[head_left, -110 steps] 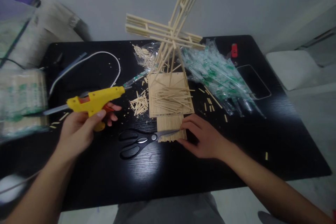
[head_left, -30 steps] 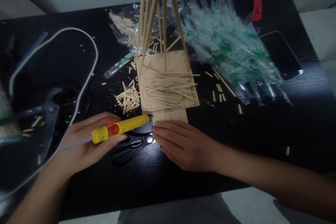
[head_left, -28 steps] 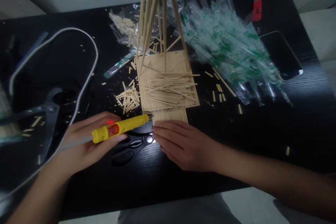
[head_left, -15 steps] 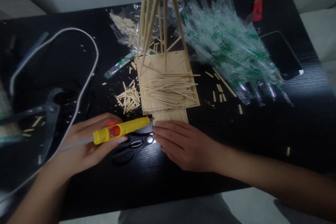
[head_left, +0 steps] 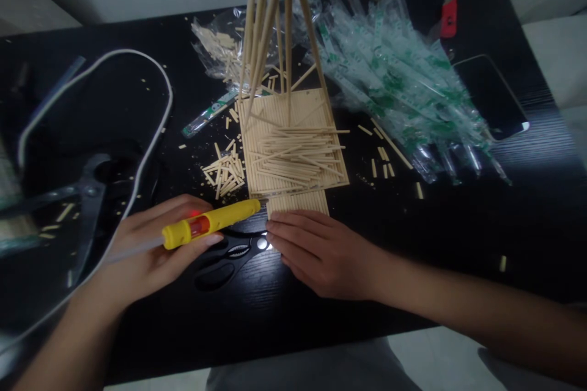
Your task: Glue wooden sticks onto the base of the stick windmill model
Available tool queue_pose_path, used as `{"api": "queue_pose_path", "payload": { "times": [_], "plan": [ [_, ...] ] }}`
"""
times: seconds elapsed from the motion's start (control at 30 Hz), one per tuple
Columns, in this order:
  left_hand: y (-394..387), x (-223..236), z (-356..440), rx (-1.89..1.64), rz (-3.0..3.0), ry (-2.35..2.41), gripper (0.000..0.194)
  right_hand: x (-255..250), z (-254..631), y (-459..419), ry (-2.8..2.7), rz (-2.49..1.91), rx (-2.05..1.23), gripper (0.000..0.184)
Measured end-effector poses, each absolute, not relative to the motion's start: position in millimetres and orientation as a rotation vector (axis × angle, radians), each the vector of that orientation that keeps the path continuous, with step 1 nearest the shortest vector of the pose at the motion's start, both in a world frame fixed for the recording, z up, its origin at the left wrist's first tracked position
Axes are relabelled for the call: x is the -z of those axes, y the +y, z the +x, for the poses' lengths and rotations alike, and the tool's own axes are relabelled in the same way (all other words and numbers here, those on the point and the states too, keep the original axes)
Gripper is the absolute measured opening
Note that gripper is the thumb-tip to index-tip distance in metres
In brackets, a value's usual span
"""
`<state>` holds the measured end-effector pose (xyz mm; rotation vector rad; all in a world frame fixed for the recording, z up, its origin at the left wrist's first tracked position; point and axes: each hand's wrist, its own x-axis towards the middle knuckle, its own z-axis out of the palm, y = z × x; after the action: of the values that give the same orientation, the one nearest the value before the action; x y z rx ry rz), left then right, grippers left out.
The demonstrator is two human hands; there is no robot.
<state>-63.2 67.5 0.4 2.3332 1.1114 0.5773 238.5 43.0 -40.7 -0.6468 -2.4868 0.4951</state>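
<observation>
My left hand is closed round a yellow pen-shaped soldering iron with a red light in its handle. Its thin tip points right, at the seam between two stick panels; whether it touches is unclear. Flat over the narrow lower panel lies my right hand, fingers stretched out together and thumb hidden. Above, the wider panel of side-by-side sticks bears a heap of loose thin sticks. A frame of sticks rises from it. Scissors lie between my hands, partly covered by the left.
Clear and green plastic wrappers pile up at right, beside a phone and a red object. Short stick pieces lie left of the panels. A white cable loops round pliers.
The soldering iron's front end has shifted slightly up and left along the panel seam, with my left hand. My right hand stays in place on the narrow panel.
</observation>
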Motion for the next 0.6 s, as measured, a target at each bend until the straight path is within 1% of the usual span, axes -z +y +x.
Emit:
{"api": "queue_pose_path", "payload": {
  "times": [0.33, 0.6],
  "plan": [
    [68.3, -1.3, -61.3, -0.581, 2.345, 1.099, 0.008, 42.8, 238.5, 41.1, -2.464, -0.653, -0.525, 0.036],
    [67.5, -2.6, -61.3, -0.579, 2.306, 1.059, 0.007, 41.7, 237.7, 42.2, -2.464, -0.657, -0.491, 0.032]
  ]
}}
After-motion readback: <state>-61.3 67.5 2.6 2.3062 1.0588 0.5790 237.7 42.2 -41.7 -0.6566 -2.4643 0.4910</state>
